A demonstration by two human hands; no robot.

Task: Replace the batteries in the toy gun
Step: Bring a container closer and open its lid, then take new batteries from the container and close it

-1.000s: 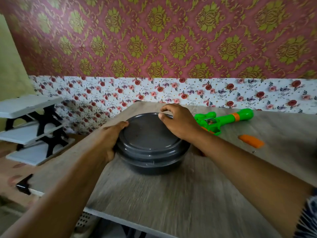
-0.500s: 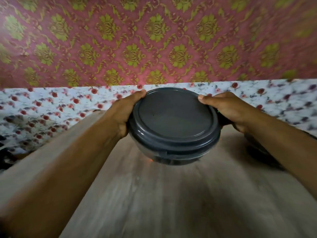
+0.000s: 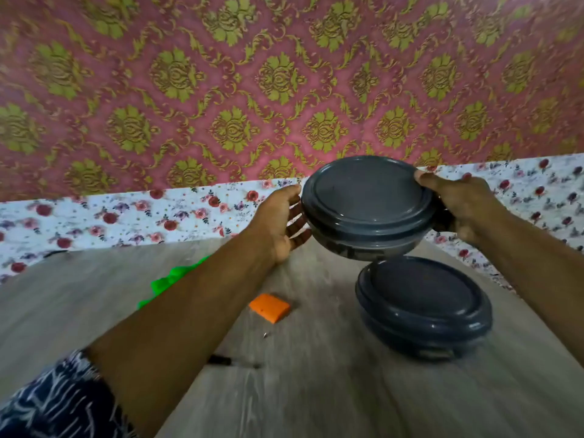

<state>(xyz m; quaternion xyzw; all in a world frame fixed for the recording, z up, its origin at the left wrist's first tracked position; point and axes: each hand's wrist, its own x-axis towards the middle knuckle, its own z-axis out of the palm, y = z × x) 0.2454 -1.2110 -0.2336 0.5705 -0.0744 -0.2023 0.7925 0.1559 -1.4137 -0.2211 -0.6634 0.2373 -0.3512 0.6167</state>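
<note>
I hold a dark grey round lidded container [image 3: 366, 200] in the air between both hands. My left hand [image 3: 279, 222] has its thumb at the left rim and its fingers spread under the side. My right hand [image 3: 458, 207] clasps the right rim. Directly below and a little to the right, a second grey lidded container [image 3: 423, 308] rests on the table. The green toy gun [image 3: 169, 279] lies behind my left forearm, mostly hidden. An orange battery cover [image 3: 270, 306] lies on the table, with a small screw [image 3: 266, 335] in front of it.
A dark screwdriver [image 3: 235, 361] pokes out from under my left forearm. The wooden table [image 3: 316, 390] runs back to a floral wall strip [image 3: 126, 222].
The grey container has gone from resting on the table to being held up and carried to the right. The view has swung right, and a second container now shows beneath it.
</note>
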